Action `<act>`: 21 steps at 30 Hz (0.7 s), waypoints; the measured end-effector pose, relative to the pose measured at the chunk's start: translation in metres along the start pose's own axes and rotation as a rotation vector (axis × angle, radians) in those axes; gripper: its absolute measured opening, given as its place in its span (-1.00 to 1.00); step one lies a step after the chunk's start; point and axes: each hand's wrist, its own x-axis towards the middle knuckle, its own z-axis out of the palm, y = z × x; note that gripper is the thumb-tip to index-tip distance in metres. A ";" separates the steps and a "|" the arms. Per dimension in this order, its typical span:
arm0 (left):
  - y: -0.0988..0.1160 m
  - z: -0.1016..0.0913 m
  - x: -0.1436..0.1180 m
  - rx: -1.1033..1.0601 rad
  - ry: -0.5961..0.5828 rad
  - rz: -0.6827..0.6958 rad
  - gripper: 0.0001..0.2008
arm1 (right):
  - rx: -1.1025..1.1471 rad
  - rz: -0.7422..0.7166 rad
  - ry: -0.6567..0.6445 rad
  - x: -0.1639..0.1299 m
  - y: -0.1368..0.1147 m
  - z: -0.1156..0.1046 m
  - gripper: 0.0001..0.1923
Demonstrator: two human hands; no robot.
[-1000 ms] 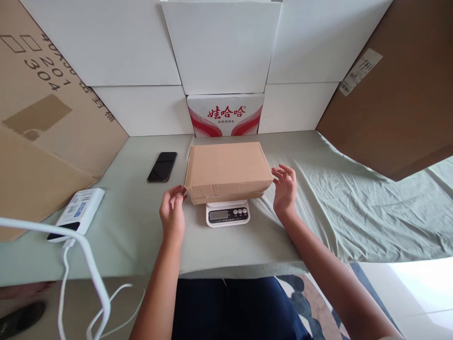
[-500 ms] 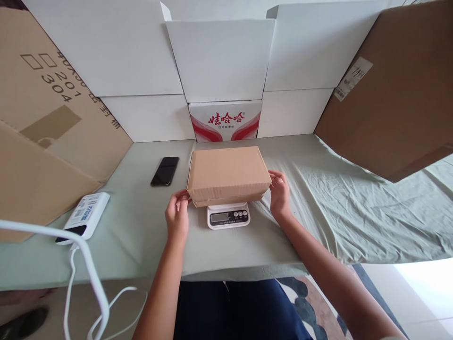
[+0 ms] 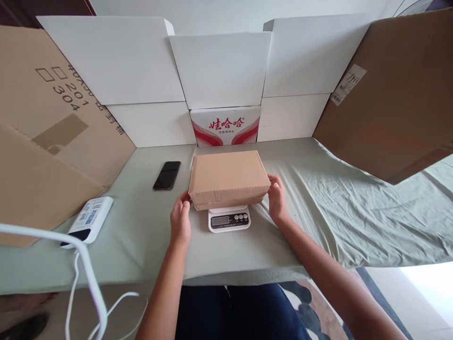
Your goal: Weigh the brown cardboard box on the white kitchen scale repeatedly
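A closed brown cardboard box (image 3: 230, 172) sits over a small white kitchen scale (image 3: 229, 222), hiding its platform; I cannot tell whether its full weight rests there. The scale's display and buttons face me, and I see no digits on the screen. My left hand (image 3: 181, 217) grips the box at its lower left corner, fingers partly hidden behind it. At the right side, my right hand (image 3: 277, 198) holds the opposite corner with its fingers curled against the cardboard.
Left of the box lies a black phone (image 3: 167, 175). A white device (image 3: 88, 221) with a cable is further left. Big brown cartons (image 3: 392, 104) flank the green-clothed table (image 3: 339, 203). White panels (image 3: 219, 71) and a red-and-white carton (image 3: 226, 125) stand behind.
The view has tilted up slightly, so everything appears lower. Both hands have closed in a little on the box's sides. Against the scale, the box has hardly moved.
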 end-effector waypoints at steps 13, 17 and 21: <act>-0.010 -0.005 -0.002 0.186 -0.132 -0.008 -0.41 | -0.031 -0.036 -0.162 -0.014 -0.008 0.008 -0.49; -0.001 -0.002 0.007 0.180 -0.089 0.004 -0.46 | -0.028 -0.038 -0.178 -0.011 -0.015 0.012 -0.49; 0.020 0.011 0.046 0.165 -0.091 0.105 -0.53 | -0.048 -0.114 -0.171 0.019 -0.022 0.028 -0.47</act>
